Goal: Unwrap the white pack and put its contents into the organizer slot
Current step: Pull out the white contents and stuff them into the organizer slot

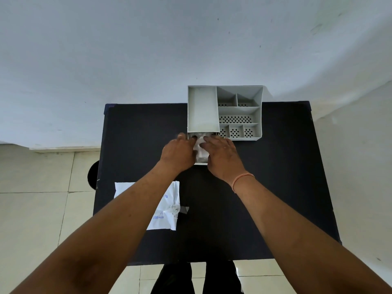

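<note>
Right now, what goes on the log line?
left hand + right hand: pressing white contents | drawer: pulled out of organizer | wrapper: lying on table

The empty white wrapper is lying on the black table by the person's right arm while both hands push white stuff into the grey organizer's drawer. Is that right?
Not quite. The head view shows the wrapper lying under the left arm, not by the right one. The rest holds: both the left hand and right hand press white contents into the organizer drawer on the black table.
</note>
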Motion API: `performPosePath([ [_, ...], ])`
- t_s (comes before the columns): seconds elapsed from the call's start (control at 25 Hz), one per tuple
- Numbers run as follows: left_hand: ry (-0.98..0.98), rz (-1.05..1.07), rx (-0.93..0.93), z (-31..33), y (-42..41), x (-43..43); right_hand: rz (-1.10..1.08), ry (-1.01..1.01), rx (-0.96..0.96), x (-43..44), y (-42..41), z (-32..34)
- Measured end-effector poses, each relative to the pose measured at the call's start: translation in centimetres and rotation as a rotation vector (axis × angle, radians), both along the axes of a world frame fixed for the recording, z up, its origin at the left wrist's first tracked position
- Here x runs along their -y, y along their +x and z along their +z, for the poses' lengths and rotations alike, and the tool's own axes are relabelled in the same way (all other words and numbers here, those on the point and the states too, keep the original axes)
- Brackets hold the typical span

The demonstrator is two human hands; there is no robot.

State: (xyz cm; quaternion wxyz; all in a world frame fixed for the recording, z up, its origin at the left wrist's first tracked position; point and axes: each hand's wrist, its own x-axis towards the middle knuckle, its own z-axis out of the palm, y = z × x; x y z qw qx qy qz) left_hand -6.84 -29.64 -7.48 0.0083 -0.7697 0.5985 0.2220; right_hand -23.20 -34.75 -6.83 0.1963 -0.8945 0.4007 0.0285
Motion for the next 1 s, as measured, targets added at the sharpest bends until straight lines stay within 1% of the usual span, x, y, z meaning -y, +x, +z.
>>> performPosePath([
  [0.04,-0.062,0.041,-0.068,0.1,0.1,-0.4,-0.091,-0.042,0.117,-0.1,-0.5,-0.1],
  [0.12,-0.284,0.115,-0.15,0.5,0.4,-1.7,-0.255,-0.123,0.279,-0.5,-1.5,-0.1],
  [0.16,-0.384,0.151,-0.156,0.6,0.5,-2.5,-0.307,-0.115,0.309,-0.9,-1.9,-0.1],
  [0.2,-0.447,0.191,-0.161,0.7,0.5,-3.3,-0.352,-0.066,0.316,-1.2,-2.1,-0.1],
  [0.24,-0.459,0.233,-0.176,0.8,0.3,-3.9,-0.404,0.007,0.317,-1.6,-2.3,-0.2],
  [0.32,-0.379,0.313,-0.227,0.5,-0.4,-4.4,-0.544,0.166,0.339,-1.9,-2.3,-0.5],
  [0.4,-0.311,0.381,-0.272,0.0,-1.0,-4.1,-0.636,0.265,0.338,-1.9,-2.3,-0.9],
  [0.52,-0.245,0.49,-0.305,-0.4,-1.5,-2.9,-0.611,0.308,0.332,-1.7,-2.2,-1.2],
  [0.6,-0.204,0.571,-0.353,-0.6,-1.5,-2.3,-0.627,0.347,0.363,-1.5,-2.1,-1.4],
  [0.68,-0.192,0.623,-0.379,-0.8,-1.5,-1.9,-0.675,0.393,0.408,-1.2,-2.0,-1.5],
  [0.8,-0.184,0.716,-0.42,-1.1,-1.8,-1.1,-0.691,0.391,0.43,-0.5,-1.7,-1.4],
  [0.88,-0.177,0.876,-0.516,-0.7,-1.9,-0.3,-0.657,0.385,0.419,0.1,-1.6,-1.2],
  [1.0,-0.206,1.089,-0.72,-0.3,-1.9,0.8,-0.552,0.398,0.356,0.9,-1.5,-0.5],
])
